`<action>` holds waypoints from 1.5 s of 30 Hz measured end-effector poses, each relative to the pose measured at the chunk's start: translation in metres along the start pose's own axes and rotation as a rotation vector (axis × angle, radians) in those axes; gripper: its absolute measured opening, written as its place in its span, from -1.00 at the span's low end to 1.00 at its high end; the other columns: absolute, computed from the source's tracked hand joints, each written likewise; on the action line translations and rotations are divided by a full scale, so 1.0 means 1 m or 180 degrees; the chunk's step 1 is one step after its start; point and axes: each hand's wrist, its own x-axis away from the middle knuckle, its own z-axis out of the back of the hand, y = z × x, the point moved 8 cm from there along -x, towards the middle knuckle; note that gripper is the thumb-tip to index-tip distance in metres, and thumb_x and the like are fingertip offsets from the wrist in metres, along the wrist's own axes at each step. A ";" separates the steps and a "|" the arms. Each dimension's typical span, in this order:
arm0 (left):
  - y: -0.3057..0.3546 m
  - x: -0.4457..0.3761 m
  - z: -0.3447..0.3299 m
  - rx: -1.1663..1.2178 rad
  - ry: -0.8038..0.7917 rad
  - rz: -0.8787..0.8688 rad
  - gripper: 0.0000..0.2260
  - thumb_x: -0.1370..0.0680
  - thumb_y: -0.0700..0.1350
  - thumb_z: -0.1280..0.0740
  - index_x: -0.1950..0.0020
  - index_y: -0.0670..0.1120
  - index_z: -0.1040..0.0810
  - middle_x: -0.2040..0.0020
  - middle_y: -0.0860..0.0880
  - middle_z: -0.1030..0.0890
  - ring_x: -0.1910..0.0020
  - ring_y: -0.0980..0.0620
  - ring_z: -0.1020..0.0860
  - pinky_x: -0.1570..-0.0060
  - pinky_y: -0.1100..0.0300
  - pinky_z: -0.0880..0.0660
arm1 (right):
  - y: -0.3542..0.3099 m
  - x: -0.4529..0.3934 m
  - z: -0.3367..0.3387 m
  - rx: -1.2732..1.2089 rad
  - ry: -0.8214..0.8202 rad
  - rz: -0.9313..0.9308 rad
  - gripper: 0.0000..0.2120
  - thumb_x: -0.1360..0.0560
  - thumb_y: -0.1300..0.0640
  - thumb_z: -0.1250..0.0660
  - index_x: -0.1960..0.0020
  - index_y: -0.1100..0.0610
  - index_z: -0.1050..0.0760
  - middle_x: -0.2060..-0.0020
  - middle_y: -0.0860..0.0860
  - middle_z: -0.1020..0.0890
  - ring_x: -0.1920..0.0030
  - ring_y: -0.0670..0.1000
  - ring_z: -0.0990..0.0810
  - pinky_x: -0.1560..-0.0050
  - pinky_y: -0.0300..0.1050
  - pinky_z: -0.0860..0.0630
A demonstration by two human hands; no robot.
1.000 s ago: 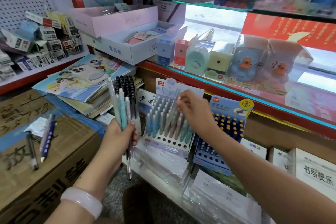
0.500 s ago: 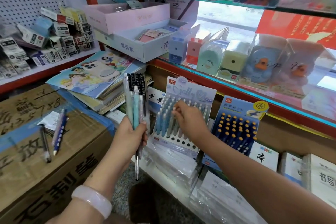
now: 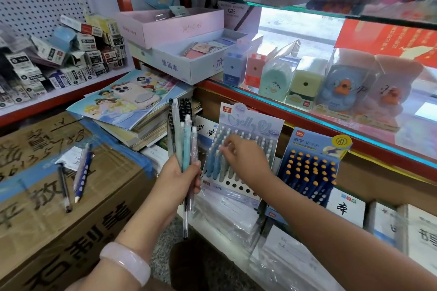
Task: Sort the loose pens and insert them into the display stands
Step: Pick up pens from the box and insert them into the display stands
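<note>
We see the left hand (image 3: 179, 178) gripping a bunch of loose pens (image 3: 183, 139) upright, its fingers (image 3: 196, 182) curled round the barrels; the pens are pastel and black, their clicker ends point up and one thin tip hangs down below the hand; a pale bracelet (image 3: 126, 262) sits on this wrist. The right hand (image 3: 246, 160) reaches over the pastel display stand (image 3: 238, 156), and its fingers (image 3: 225, 146) are bent down among the tops of the pens standing in it; we cannot tell whether they pinch one pen or only touch them, because the picture is blurred there. This stand leans back under the red edge of a glass shelf (image 3: 307, 123); the front row of its holes is open, the rows behind carry blue and grey pens. Just beside it, on the right, stands a blue display stand (image 3: 312, 168) with dark pens with orange caps. On the left lies a cardboard box (image 3: 47, 220); on its top lie three more loose pens (image 3: 78, 172), well apart from the stands. Behind the box there is a pile of books (image 3: 132, 111) with a phone (image 3: 136, 99) on top.
</note>
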 end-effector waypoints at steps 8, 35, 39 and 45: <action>0.009 0.009 -0.020 0.0087 -0.0450 -0.0153 -0.90 -0.60 -0.18 -0.18 0.08 -0.15 -0.43 0.33 -0.08 -0.49 0.45 0.08 -0.46 0.42 0.22 -0.44 | -0.030 0.013 0.001 -0.2575 -0.0784 -0.0429 -0.89 -0.54 0.11 -0.29 0.07 0.15 -0.53 0.27 0.00 -0.58 0.24 -0.08 -0.55 0.19 -0.31 -0.53; -0.009 -0.003 -0.006 -0.0043 0.0239 0.0144 -0.91 -0.60 -0.17 -0.19 0.08 -0.15 -0.36 0.39 -0.04 -0.37 0.51 0.11 -0.34 0.55 0.29 -0.31 | 0.045 0.028 -0.014 0.0130 -0.0003 -0.0068 -0.86 -0.59 0.15 -0.19 0.00 0.24 -0.42 0.19 0.17 -0.63 0.19 0.14 -0.60 0.16 0.06 -0.54; -0.006 0.000 -0.010 -0.0082 0.0091 0.0071 -0.88 -0.60 -0.17 -0.20 0.14 -0.12 -0.38 0.42 -0.01 -0.37 0.53 0.13 -0.34 0.54 0.28 -0.31 | 0.045 0.024 -0.017 0.0251 -0.0079 -0.0195 -0.86 -0.58 0.18 -0.19 0.06 0.23 -0.46 0.19 0.16 -0.64 0.22 0.10 -0.59 0.22 -0.08 -0.51; -0.002 0.003 -0.015 -0.0112 -0.0103 0.0010 -0.88 -0.59 -0.16 -0.22 0.15 -0.12 -0.39 0.42 0.00 -0.37 0.51 0.12 -0.34 0.51 0.28 -0.32 | 0.032 0.021 0.007 0.0200 -0.0173 -0.0371 -0.65 -0.59 -0.04 -0.17 0.23 0.13 -0.56 0.32 0.07 -0.66 0.36 -0.02 -0.60 0.22 -0.15 -0.57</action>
